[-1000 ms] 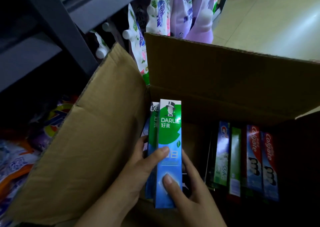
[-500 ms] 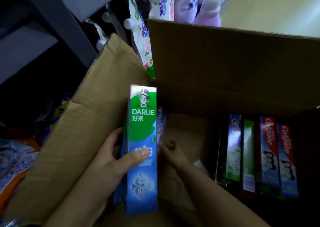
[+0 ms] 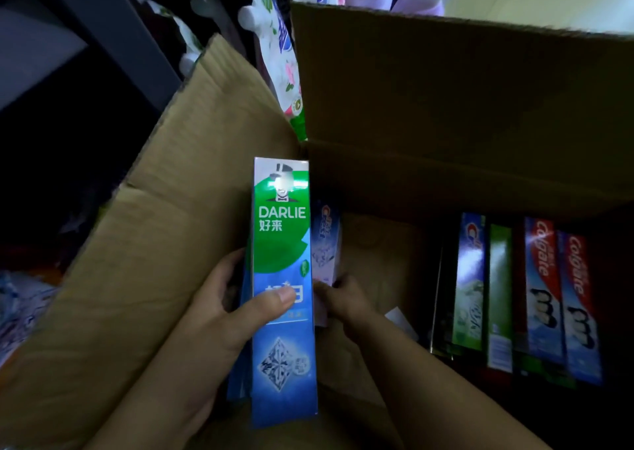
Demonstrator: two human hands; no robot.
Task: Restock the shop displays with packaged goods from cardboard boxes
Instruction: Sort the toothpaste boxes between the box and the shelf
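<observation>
Upper left, a dark shelf [image 3: 113, 37]. Centre left, the left hand [image 3: 219, 312] grips an upright Darlie box [image 3: 283, 291] over the carton [image 3: 154, 260], thumb across its front. Just right, the right hand [image 3: 343, 295] pinches a Crest box [image 3: 327, 243] inside the carton. Far right, Colgate boxes [image 3: 562, 298] stand upright.

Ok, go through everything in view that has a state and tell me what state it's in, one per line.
Cardboard box: open, flaps up.
Darlie box: upright, gripped by the left hand.
Crest box: upright behind the Darlie box, pinched by the right hand.
Colgate boxes: standing in a row inside the cardboard box, untouched.
Green box: standing beside them, untouched.
</observation>
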